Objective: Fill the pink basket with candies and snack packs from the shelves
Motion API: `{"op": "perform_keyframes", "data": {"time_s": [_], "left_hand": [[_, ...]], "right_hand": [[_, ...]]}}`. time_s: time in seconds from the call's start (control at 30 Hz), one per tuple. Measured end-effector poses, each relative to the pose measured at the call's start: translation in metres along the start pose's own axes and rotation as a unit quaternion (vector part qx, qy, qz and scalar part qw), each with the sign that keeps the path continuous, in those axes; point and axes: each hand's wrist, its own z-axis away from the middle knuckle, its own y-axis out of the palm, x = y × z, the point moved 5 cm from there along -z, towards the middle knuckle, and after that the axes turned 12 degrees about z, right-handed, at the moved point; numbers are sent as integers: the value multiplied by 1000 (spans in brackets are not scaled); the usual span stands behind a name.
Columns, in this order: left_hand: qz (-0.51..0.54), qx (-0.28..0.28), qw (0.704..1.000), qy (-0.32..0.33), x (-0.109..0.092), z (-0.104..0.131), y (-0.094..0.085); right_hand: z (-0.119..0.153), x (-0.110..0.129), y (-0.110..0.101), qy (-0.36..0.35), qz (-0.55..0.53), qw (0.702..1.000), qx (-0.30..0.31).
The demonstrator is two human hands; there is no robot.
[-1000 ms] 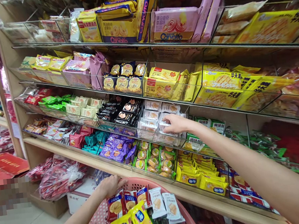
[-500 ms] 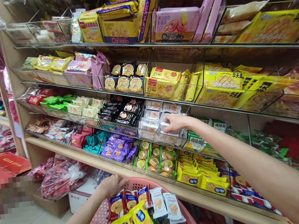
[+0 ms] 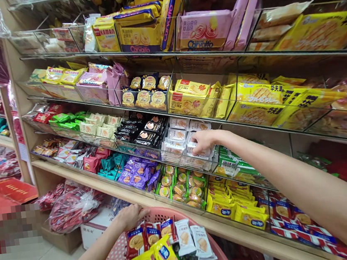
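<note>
A pink perforated plastic basket is at the bottom of the view, and my left hand is closed on its far rim. In the basket lie yellow snack packets, red and blue cookie packets, white cake packets and some dark green wrapped pieces. On the shelf, my right hand reaches over the clear front of a bin of white cake packets. Its fingers are bent and pressed together on a packet there; the fingertips are partly hidden.
Clear dividers split the shelves. Black packets sit left of the white ones, green packets to the right. Below are purple packets and small round cakes. Bagged red goods and a white carton stand on the floor.
My right hand has stayed at the white packets with a very slight shift. My left hand remains on the basket rim. The view has moved only a little.
</note>
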Motion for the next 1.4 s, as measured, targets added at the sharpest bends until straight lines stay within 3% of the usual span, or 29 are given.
{"op": "perform_keyframes", "data": {"time_s": [0.23, 0.53, 0.63, 0.73, 0.83, 0.93, 1.03, 1.13, 1.23, 1.3, 1.4], "left_hand": [[-6, 13, 1000, 8, -4, 1, -2], [13, 15, 1000, -8, -3, 1, -2], [31, 15, 999, -10, -3, 1, -2], [33, 6, 999, -9, -2, 1, -2], [15, 7, 1000, 6, -2, 0, -1], [3, 9, 1000, 12, -1, -1, 1], [5, 7, 1000, 2, 1, -3, 3], [1, 11, 1000, -1, 0, -4, 3], [-18, 16, 1000, -4, -2, -3, 2], [-26, 24, 999, -2, -4, -4, 1], [-31, 34, 999, 12, -6, -6, 2]], "right_hand": [[9, -4, -1, 31, -4, 999, -38], [25, -17, -9, 63, -70, 986, -138], [32, -22, -13, 73, -122, 970, -197], [47, -24, -15, 37, -239, 930, -277], [80, -20, -3, 4, -416, 841, -346], [123, -6, 39, 34, -626, 694, -354], [162, 28, 108, 114, -798, 522, -278], [190, 75, 173, 174, -913, 339, -145], [209, 114, 212, 193, -966, 168, -45], [218, 129, 225, 189, -977, 94, -6], [227, 137, 236, 180, -982, 50, 21]]}}
